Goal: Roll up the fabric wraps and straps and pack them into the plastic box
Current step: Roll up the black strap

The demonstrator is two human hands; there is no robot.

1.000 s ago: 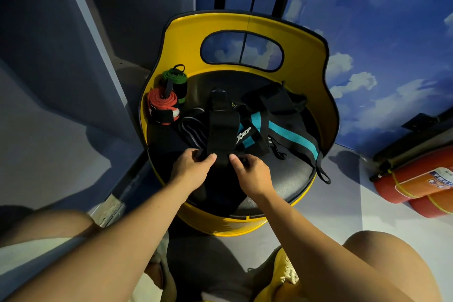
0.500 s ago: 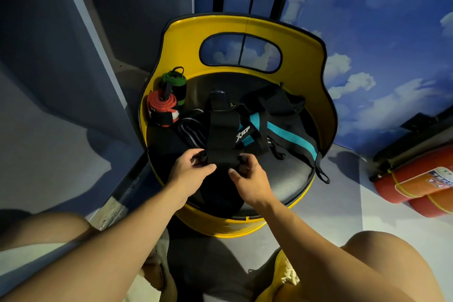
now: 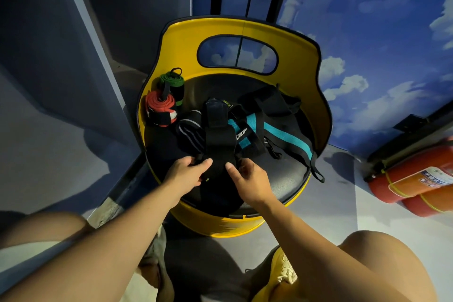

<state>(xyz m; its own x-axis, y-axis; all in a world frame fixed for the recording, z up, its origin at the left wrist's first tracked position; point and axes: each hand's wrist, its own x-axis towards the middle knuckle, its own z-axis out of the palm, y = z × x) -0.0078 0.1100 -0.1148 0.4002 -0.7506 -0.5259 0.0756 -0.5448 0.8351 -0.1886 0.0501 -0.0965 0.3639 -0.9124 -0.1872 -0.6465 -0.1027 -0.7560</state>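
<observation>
A wide black strap [image 3: 219,135] lies lengthwise on the black seat of a yellow barrel chair [image 3: 304,66]. My left hand [image 3: 185,173] pinches its near end from the left and my right hand [image 3: 247,179] pinches it from the right, thumbs on top. Beside it lie a black wrap with grey stripes [image 3: 190,130] and a black-and-teal wrap [image 3: 282,135]. Two rolled wraps stand at the seat's back left: a red one [image 3: 160,110] and a green one [image 3: 172,86]. No plastic box is in view.
Red fire extinguishers [image 3: 414,181] lie on the floor at the right. A dark wall panel [image 3: 61,56] stands left of the chair and a sky-painted wall [image 3: 380,32] behind it. My knees and a yellow shoe [image 3: 277,274] are near the bottom edge.
Both hands have shifted slightly along the near end of the black strap, turning it over a little. The other wraps have not moved.
</observation>
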